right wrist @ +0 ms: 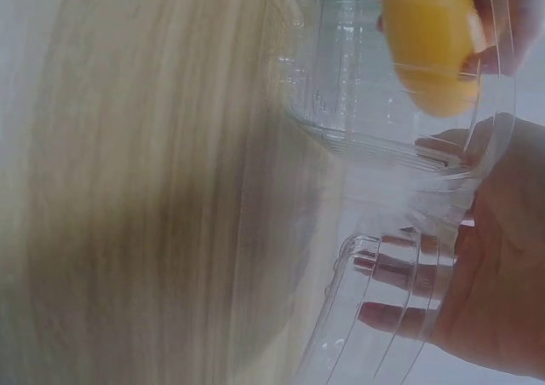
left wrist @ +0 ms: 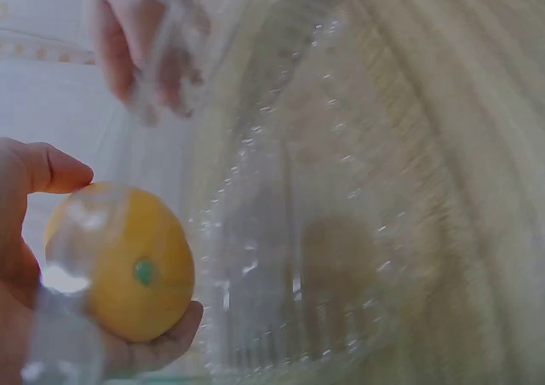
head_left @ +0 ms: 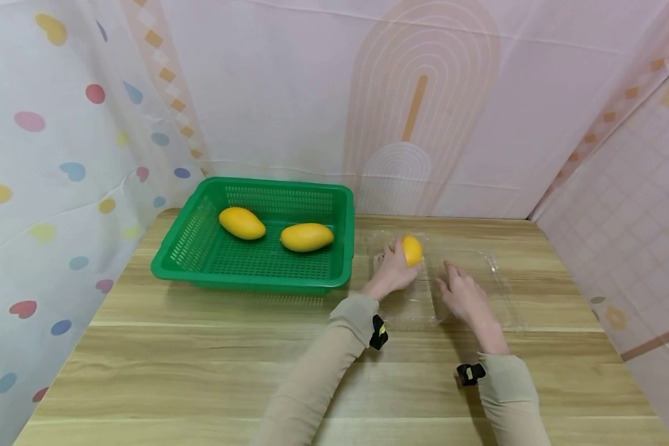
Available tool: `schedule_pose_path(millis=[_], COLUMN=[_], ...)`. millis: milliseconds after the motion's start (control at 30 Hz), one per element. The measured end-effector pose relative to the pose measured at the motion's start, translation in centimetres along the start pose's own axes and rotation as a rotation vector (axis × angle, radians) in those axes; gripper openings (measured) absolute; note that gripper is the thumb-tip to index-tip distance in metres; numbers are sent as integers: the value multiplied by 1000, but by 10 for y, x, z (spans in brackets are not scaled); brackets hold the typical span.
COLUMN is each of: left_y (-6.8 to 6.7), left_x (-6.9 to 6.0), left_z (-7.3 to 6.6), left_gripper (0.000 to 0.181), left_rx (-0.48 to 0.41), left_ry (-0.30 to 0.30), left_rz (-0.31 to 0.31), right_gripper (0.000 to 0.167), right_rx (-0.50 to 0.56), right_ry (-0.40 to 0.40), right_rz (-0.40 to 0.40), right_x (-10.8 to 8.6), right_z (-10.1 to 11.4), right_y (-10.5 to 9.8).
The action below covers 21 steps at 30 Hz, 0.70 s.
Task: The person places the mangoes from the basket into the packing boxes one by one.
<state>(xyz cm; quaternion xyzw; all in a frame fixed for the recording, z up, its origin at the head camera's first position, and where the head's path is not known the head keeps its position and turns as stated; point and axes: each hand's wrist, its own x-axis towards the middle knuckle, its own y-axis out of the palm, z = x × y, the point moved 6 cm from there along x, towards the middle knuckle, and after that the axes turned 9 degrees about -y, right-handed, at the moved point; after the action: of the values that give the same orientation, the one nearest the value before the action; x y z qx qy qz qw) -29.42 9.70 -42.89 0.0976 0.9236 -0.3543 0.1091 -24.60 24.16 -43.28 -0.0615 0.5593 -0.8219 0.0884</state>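
My left hand [head_left: 394, 270] grips a yellow mango [head_left: 412, 250] over the left half of a clear plastic clamshell container [head_left: 418, 310]. In the left wrist view the mango [left wrist: 145, 270] shows a green stem spot, with thumb and fingers on opposite sides of it. My right hand [head_left: 467, 298] lies at the container's open right half, near the middle fold. Through the clear wall in the right wrist view, its fingers [right wrist: 392, 317] look spread and fairly straight. Glare and blur hide how firmly they touch the plastic.
A green plastic basket [head_left: 251, 286] stands left of the container. Inside it lie one mango [head_left: 242, 223] at the left and another mango [head_left: 306, 237] at the right. All stand on a wood-grain table [head_left: 212, 365], with patterned cloth [head_left: 279, 93] hanging behind and at both sides.
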Motion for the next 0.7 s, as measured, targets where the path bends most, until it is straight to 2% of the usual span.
schedule_pose_path(millis=[167,367,500,700], left_y=[8,11,11,11], left_x=[0,-1,-1,0], left_z=[1,-5,-6,-7], left_gripper=[78,62,60,55], left_rx=[14,40,53,56], left_ry=[-9,33,42,125], left_rz=[10,-5,-10,9], right_gripper=[57,58,58,58], right_rx=[1,8,14,18], right_ry=[-4,0,-1,4], right_rz=[-3,9,12,14], right_x=[0,1,1,0], right_z=[0,-1,-1,-1], right_y=[0,1,1,1])
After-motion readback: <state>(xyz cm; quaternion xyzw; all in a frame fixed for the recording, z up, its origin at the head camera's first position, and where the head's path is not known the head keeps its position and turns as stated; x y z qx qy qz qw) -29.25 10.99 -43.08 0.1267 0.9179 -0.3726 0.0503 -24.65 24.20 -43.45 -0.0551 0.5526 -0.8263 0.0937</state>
